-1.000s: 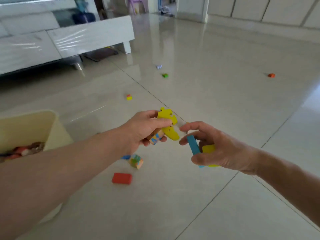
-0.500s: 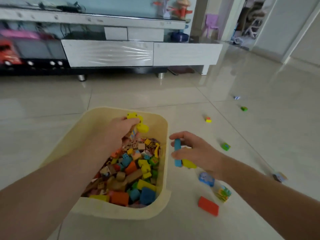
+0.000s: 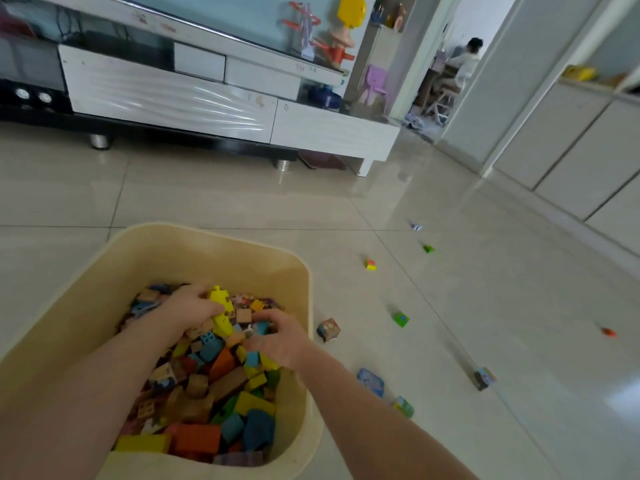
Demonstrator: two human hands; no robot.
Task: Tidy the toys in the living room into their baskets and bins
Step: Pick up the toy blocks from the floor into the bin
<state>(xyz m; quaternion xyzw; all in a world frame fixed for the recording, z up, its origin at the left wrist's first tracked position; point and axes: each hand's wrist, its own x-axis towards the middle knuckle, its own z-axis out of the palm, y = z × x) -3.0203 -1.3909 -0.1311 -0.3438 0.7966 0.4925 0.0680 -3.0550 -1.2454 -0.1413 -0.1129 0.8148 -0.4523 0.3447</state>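
Now both hands are down inside the cream plastic bin (image 3: 194, 251) of coloured wooden blocks. Left hand (image 3: 194, 308) grips a yellow notched wooden piece (image 3: 221, 311), long axis running away from the wearer. Right hand (image 3: 280, 337) curled among blocks; its grip unclear.

Both forearms were bare to the frame's edge, with no sleeve, watch or ring in view; the left hand (image 3: 194, 308) and right hand (image 3: 282, 337) wore no gloves
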